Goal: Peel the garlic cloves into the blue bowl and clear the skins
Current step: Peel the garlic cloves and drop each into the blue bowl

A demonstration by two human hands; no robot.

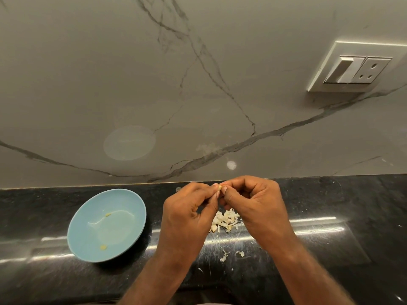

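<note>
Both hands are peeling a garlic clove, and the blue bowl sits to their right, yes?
No. The head view shows the blue bowl to the left of the left hand and right hand, not to their right. They do pinch a garlic clove between them.

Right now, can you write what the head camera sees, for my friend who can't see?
A left hand and right hand pinch a garlic clove together above a pile of skins on a black counter. A blue bowl holding two yellowish bits sits to their left.
</note>
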